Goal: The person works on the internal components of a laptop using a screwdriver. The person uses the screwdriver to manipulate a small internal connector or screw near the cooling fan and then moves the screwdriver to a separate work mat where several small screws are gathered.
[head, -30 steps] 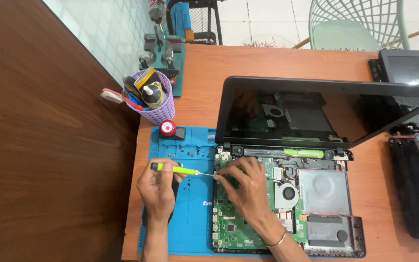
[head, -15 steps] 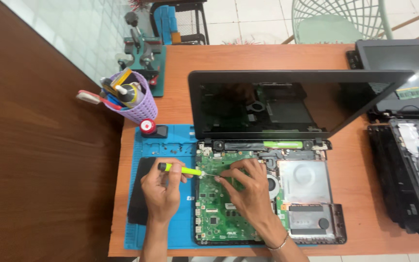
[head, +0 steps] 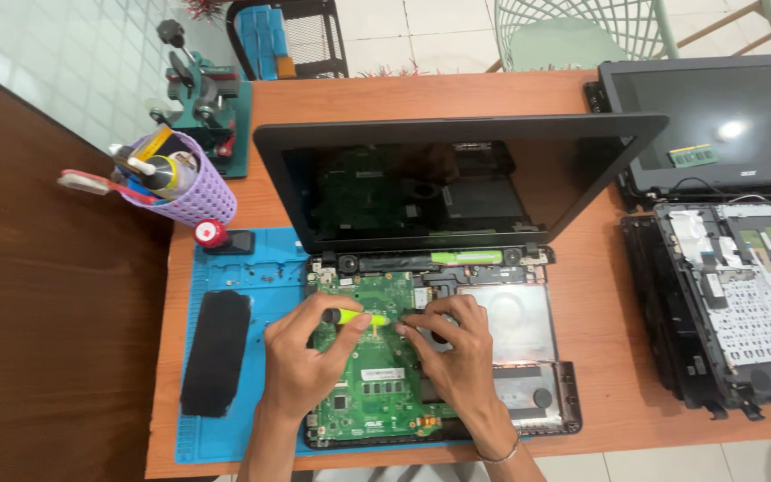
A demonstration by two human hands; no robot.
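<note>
An opened laptop [head: 528, 402] lies on a blue work mat [head: 261, 286], its green mainboard [head: 377, 393] bare and its dark screen [head: 439, 183] tilted up behind. My left hand [head: 301, 357] grips a yellow-green screwdriver [head: 359, 317] lying across the board, tip pointing right. My right hand [head: 452, 348] rests on the board beside the tip, fingers curled over the fan area; what its fingertips pinch is hidden.
A black flat cover [head: 216, 351] lies on the mat's left. A purple tool cup [head: 180, 183], a red-capped item [head: 211, 234] and a green vise [head: 207, 112] stand at the back left. A second dismantled laptop [head: 725, 268] fills the right side.
The view has shifted so the laptop sits more central. Both hands have moved right over the mainboard, the screwdriver now over the board rather than at its left edge.
</note>
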